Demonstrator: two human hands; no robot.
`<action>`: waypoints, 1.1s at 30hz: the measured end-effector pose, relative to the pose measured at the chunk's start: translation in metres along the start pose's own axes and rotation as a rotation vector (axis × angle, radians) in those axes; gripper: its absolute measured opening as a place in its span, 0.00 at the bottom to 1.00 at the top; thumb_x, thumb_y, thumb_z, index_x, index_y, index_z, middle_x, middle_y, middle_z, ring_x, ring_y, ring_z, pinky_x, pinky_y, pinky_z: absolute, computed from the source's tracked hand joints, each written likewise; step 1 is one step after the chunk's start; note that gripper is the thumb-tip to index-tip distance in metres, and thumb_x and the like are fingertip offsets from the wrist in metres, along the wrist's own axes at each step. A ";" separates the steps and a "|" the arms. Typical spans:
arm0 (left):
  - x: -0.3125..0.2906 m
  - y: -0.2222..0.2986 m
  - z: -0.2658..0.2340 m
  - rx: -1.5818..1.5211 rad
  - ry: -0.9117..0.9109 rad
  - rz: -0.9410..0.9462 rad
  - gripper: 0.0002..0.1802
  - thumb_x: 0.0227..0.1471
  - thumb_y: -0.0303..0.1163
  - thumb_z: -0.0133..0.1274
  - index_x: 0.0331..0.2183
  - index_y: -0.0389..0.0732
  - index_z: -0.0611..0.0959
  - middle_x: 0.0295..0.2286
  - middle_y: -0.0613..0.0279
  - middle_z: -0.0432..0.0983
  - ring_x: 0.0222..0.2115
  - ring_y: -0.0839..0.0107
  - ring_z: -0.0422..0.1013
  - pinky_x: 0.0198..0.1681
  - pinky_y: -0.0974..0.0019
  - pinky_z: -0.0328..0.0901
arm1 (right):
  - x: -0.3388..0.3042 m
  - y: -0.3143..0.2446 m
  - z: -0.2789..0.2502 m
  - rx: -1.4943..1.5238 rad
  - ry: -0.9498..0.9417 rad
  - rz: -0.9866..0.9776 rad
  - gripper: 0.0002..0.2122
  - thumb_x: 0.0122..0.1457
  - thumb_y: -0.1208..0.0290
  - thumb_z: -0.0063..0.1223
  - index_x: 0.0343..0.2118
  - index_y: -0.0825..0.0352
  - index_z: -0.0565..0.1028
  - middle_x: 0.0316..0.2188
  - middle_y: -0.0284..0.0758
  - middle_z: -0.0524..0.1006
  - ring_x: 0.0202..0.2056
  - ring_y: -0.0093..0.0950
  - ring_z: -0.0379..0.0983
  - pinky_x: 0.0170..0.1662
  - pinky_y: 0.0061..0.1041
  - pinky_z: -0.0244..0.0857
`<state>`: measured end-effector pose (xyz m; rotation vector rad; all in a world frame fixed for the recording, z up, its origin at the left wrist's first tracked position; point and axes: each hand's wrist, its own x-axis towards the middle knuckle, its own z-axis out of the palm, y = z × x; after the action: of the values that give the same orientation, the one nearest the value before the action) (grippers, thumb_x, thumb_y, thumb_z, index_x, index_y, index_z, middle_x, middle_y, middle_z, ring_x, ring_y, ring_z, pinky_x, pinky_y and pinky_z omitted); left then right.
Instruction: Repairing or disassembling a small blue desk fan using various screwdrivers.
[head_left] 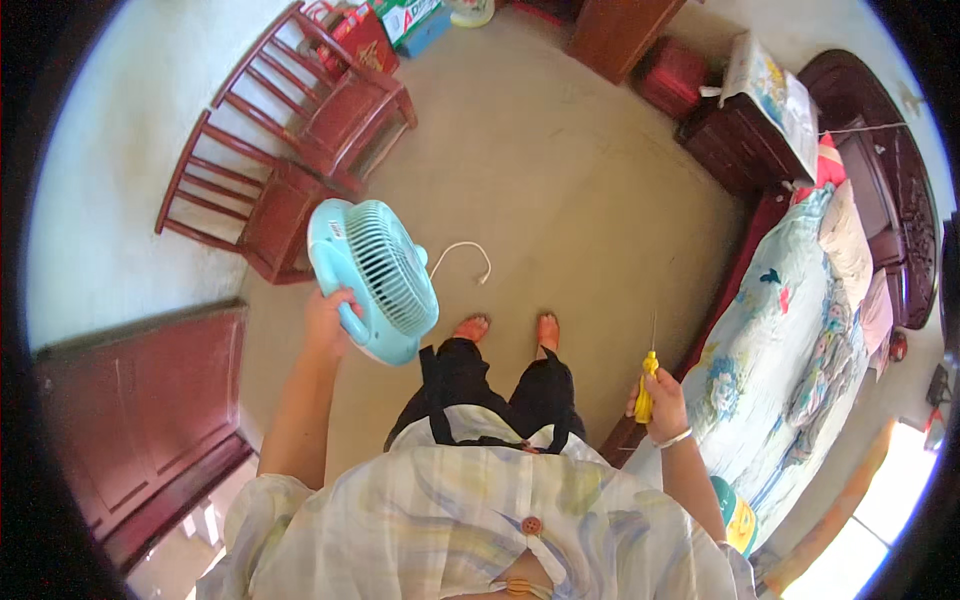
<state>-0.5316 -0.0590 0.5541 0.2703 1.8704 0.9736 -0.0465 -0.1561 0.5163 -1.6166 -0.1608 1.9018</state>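
Observation:
My left hand (328,322) is closed round the handle of a light blue electric fan (378,272), held up off the floor at the left. The fan's slatted grille faces up and to the right. From its right side a white power cord (462,244) hangs, with a plug at the end. On the right, my right hand (662,404) grips a screwdriver (647,392) by its yellow handle, the thin metal shaft pointing away from me. The two hands are well apart.
Two reddish-brown wooden chairs (285,215) stand along the left wall, near a brown door (150,400). A bed (760,370) with a floral sheet runs along the right. Beyond it is a dark bedside cabinet (735,145). My bare feet (548,330) are on the tan floor (560,180).

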 end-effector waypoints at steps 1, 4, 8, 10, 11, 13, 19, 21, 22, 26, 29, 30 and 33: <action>0.001 -0.003 -0.001 0.006 0.020 -0.013 0.08 0.41 0.24 0.50 0.29 0.37 0.70 0.22 0.62 0.67 0.20 0.72 0.65 0.23 0.69 0.63 | 0.008 -0.003 -0.009 -0.005 -0.007 0.023 0.05 0.58 0.70 0.41 0.31 0.66 0.64 0.19 0.33 0.68 0.17 0.25 0.66 0.19 0.23 0.64; -0.023 -0.010 -0.004 -0.091 0.100 -0.038 0.07 0.42 0.25 0.49 0.28 0.37 0.70 0.21 0.62 0.66 0.20 0.72 0.65 0.23 0.69 0.63 | 0.020 -0.017 -0.042 -0.064 -0.022 0.094 0.05 0.58 0.70 0.41 0.32 0.65 0.64 0.19 0.33 0.68 0.17 0.25 0.67 0.20 0.24 0.65; -0.083 -0.021 -0.013 -0.171 0.241 -0.085 0.06 0.43 0.26 0.49 0.27 0.39 0.70 0.20 0.63 0.65 0.19 0.73 0.64 0.23 0.69 0.63 | 0.028 -0.042 -0.088 -0.157 -0.112 0.090 0.05 0.57 0.70 0.42 0.29 0.66 0.64 0.19 0.33 0.68 0.18 0.25 0.67 0.20 0.23 0.65; -0.116 -0.023 -0.015 -0.214 0.330 -0.101 0.06 0.44 0.26 0.49 0.27 0.39 0.70 0.19 0.63 0.65 0.18 0.73 0.63 0.23 0.70 0.63 | 0.038 -0.045 -0.104 -0.182 -0.166 0.139 0.05 0.55 0.71 0.46 0.28 0.66 0.64 0.18 0.33 0.68 0.17 0.24 0.67 0.19 0.23 0.64; -0.131 -0.027 -0.013 -0.213 0.354 -0.094 0.06 0.45 0.27 0.49 0.28 0.38 0.70 0.19 0.64 0.64 0.18 0.74 0.63 0.22 0.70 0.62 | 0.049 -0.049 -0.114 -0.208 -0.202 0.140 0.05 0.55 0.71 0.46 0.28 0.66 0.64 0.18 0.33 0.68 0.17 0.24 0.67 0.19 0.23 0.64; -0.163 -0.019 -0.012 -0.228 0.423 -0.064 0.07 0.45 0.27 0.48 0.30 0.38 0.70 0.18 0.65 0.64 0.18 0.75 0.63 0.22 0.71 0.62 | 0.074 -0.051 -0.122 -0.304 -0.188 0.160 0.06 0.52 0.72 0.49 0.27 0.66 0.64 0.16 0.33 0.67 0.16 0.25 0.67 0.18 0.23 0.63; -0.282 -0.019 0.003 0.124 0.345 0.143 0.09 0.45 0.31 0.52 0.29 0.38 0.72 0.15 0.68 0.65 0.13 0.79 0.61 0.15 0.76 0.58 | 0.150 -0.002 -0.098 -0.233 -0.402 0.221 0.06 0.51 0.73 0.50 0.28 0.65 0.65 0.17 0.35 0.69 0.16 0.26 0.67 0.18 0.26 0.65; -0.327 0.012 -0.006 0.224 0.326 0.180 0.09 0.43 0.31 0.54 0.28 0.38 0.73 0.15 0.69 0.65 0.12 0.80 0.61 0.15 0.77 0.57 | 0.139 -0.008 -0.053 -0.125 -0.435 0.329 0.06 0.51 0.72 0.49 0.29 0.65 0.65 0.20 0.36 0.70 0.18 0.29 0.69 0.21 0.30 0.68; -0.349 0.032 -0.018 0.332 0.270 0.217 0.09 0.42 0.31 0.55 0.27 0.38 0.74 0.15 0.69 0.66 0.12 0.81 0.61 0.14 0.78 0.57 | 0.132 0.000 -0.026 -0.078 -0.471 0.386 0.07 0.51 0.72 0.49 0.32 0.65 0.66 0.21 0.37 0.70 0.20 0.29 0.69 0.23 0.31 0.69; -0.417 0.047 -0.057 0.640 0.250 0.300 0.17 0.29 0.35 0.64 0.23 0.38 0.75 0.16 0.73 0.66 0.14 0.83 0.61 0.18 0.79 0.56 | 0.088 0.030 0.063 -0.125 -0.752 0.469 0.14 0.51 0.72 0.47 0.41 0.66 0.65 0.29 0.38 0.72 0.27 0.29 0.71 0.29 0.31 0.70; -0.473 0.062 -0.106 0.824 0.193 0.476 0.14 0.26 0.31 0.65 0.19 0.38 0.77 0.16 0.72 0.66 0.18 0.83 0.60 0.21 0.77 0.56 | 0.045 0.042 0.132 -0.228 -0.910 0.403 0.16 0.50 0.72 0.47 0.43 0.65 0.65 0.30 0.37 0.72 0.29 0.30 0.71 0.31 0.33 0.69; -0.488 0.065 -0.116 0.864 0.296 0.634 0.15 0.24 0.31 0.66 0.18 0.38 0.76 0.16 0.71 0.67 0.19 0.82 0.62 0.22 0.77 0.57 | 0.029 0.047 0.149 -0.229 -0.944 0.377 0.15 0.50 0.72 0.47 0.43 0.64 0.65 0.29 0.36 0.72 0.29 0.31 0.71 0.32 0.35 0.69; -0.528 0.096 -0.157 0.974 0.214 0.843 0.16 0.25 0.31 0.67 0.20 0.39 0.77 0.17 0.70 0.70 0.19 0.83 0.64 0.22 0.78 0.58 | -0.038 0.089 0.181 -0.212 -1.041 0.403 0.21 0.54 0.66 0.44 0.50 0.67 0.62 0.35 0.37 0.73 0.32 0.30 0.71 0.36 0.29 0.69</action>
<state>-0.4182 -0.3714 1.0040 1.6834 2.3523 0.5058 -0.2459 -0.1930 0.5501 -0.6290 -0.4973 2.9633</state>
